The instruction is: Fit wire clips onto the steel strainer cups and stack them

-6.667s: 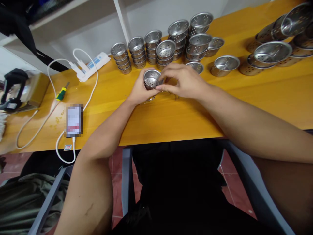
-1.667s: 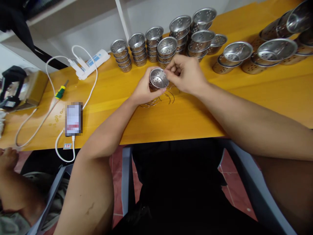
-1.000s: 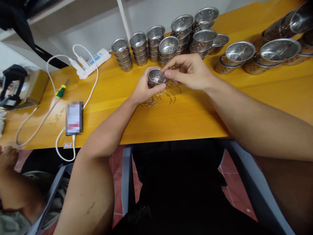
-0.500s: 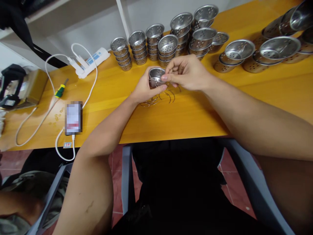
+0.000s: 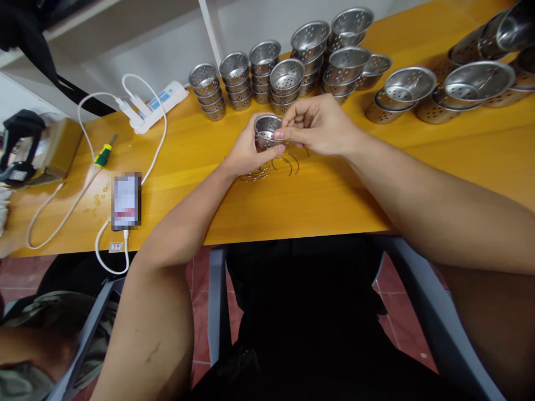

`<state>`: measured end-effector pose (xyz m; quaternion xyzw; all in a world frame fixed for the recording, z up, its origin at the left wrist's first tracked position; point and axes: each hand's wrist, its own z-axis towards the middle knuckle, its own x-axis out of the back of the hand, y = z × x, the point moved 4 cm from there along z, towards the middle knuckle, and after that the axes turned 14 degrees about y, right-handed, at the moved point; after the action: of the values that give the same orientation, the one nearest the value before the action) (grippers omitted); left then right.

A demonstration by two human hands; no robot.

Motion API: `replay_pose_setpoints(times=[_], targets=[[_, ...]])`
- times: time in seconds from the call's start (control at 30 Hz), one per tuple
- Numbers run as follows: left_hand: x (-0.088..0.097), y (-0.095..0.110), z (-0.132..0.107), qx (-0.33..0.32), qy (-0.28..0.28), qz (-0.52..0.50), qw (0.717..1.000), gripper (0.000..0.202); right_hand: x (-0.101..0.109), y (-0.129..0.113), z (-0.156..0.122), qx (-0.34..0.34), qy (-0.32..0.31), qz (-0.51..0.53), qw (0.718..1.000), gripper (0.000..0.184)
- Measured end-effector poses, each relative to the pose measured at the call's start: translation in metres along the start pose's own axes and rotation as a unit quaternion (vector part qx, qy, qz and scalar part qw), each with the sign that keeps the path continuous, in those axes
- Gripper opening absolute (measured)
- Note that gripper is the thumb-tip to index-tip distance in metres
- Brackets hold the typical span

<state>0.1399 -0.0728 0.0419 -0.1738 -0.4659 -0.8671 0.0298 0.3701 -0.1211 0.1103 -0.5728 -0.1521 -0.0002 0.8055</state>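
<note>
My left hand (image 5: 246, 147) is wrapped round a small perforated metal cup (image 5: 264, 125), its mouth tilted toward me. At the cup's right rim, my right hand (image 5: 311, 125) has thumb and fingers pinched together. What that pinch holds, if anything, is too small to make out. Several thin curved wires (image 5: 288, 162) lie on the wooden table (image 5: 292, 206) just below the two hands. Behind them stand stacks of similar perforated cups (image 5: 287, 78), several cups high.
Larger perforated cups (image 5: 476, 83) stand in stacks at the right. To the left are a white power strip (image 5: 161, 106) with cables, a green-yellow screwdriver (image 5: 103, 156), a phone (image 5: 126, 200) on a charging cable, and small rings (image 5: 98, 197). Another person's arm (image 5: 33, 351) shows lower left.
My right thumb and fingertips have shifted very slightly left along the cup's rim. The cup and my left hand stay in place.
</note>
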Motion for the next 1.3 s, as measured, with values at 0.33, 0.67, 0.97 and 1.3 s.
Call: replay_pose_setpoints(times=[0.33, 0.67, 0.97, 1.3], targets=[[0.002, -0.037, 0.006, -0.119, 0.022, 0.076, 0.99, 0.104, 0.004, 0.007, 0.004, 0.083, 0.095, 0.026, 0.992, 0.08], [0.009, -0.041, 0.008, -0.137, 0.031, 0.113, 0.983, 0.113, 0.006, 0.001, -0.002, 0.16, 0.058, -0.111, 0.979, 0.074], [-0.002, -0.032, -0.001, -0.168, 0.006, 0.107, 0.98, 0.112, -0.004, 0.017, -0.003, 0.166, 0.035, -0.117, 0.979, 0.083], [-0.005, -0.015, -0.009, -0.156, -0.044, 0.134, 0.978, 0.122, 0.033, -0.028, -0.001, 0.195, 0.031, -0.256, 0.946, 0.106]])
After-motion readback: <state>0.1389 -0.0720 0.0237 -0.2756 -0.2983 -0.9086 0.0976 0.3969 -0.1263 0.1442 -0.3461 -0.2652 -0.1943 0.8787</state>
